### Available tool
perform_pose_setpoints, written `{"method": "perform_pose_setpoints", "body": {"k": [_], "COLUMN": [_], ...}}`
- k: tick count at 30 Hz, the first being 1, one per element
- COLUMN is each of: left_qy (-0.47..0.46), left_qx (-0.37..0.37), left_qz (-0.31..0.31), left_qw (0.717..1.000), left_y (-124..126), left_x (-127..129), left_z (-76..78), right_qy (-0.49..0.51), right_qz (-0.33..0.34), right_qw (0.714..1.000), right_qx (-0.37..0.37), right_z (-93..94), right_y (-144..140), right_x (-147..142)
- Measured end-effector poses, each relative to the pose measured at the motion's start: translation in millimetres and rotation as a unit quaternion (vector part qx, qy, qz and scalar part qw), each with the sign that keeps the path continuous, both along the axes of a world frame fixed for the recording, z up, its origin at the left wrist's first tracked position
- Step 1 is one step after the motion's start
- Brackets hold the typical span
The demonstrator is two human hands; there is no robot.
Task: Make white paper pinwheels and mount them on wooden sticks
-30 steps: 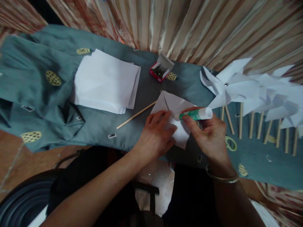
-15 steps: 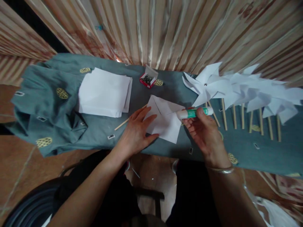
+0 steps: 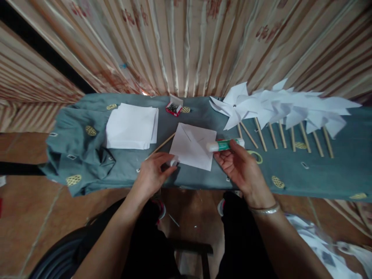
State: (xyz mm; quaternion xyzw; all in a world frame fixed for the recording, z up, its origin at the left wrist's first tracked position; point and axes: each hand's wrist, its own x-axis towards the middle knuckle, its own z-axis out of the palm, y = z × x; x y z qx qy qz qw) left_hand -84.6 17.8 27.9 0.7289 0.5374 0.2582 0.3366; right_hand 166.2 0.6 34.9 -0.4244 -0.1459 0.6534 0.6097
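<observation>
My right hand point(image 3: 242, 168) is closed around a green and white glue stick point(image 3: 224, 145), held nearly level over the right edge of a square white sheet of paper point(image 3: 193, 149). The sheet lies flat and shows slits or creases running in from its corners. At the sheet's lower left, my left hand point(image 3: 152, 172) pinches a small white cap point(image 3: 173, 161) between thumb and fingers. A thin wooden stick point(image 3: 162, 144) lies left of the sheet, its near end reaching toward my left hand.
White paper pinwheels point(image 3: 235, 105) on wooden sticks overlap in a row at the right. A paper stack point(image 3: 130, 126) lies left, with an open red box of small metal pins point(image 3: 173, 109) behind. A yellow-green ring handle point(image 3: 256, 156) shows beside my right hand. Pleated curtain point(image 3: 174, 46) borders the table's back.
My left hand has lifted off the sheet, drawn back toward the near edge, and now shows the white cap in its fingers. The glue stick stays in my right hand. The view has shifted.
</observation>
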Motion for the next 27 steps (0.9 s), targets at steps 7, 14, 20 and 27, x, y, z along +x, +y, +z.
{"method": "perform_pose_setpoints", "body": {"k": [7, 14, 20, 27], "left_qy": [-0.301, -0.34, -0.351, -0.315], "left_qx": [-0.169, -0.142, -0.139, -0.105], "left_qz": [0.06, 0.073, 0.066, 0.042], "left_qw": [0.937, 0.927, 0.924, 0.942], "left_y": [-14.1, -11.8, -11.8, -13.0], "left_x": [30.8, 48.9, 49.9, 44.9], "left_z": [2.6, 6.0, 7.6, 3.9], "right_qy": [-0.018, 0.0, -0.015, -0.056], "right_qz": [0.06, 0.055, 0.058, 0.053], "right_qw": [0.998, 0.998, 0.998, 0.997], "right_qx": [0.017, 0.016, 0.016, 0.028], "right_z": [4.2, 8.4, 4.3, 8.0], "right_y": [-18.6, -15.2, -16.0, -16.6], "right_x": [-22.6, -30.5, -29.3, -32.3]}}
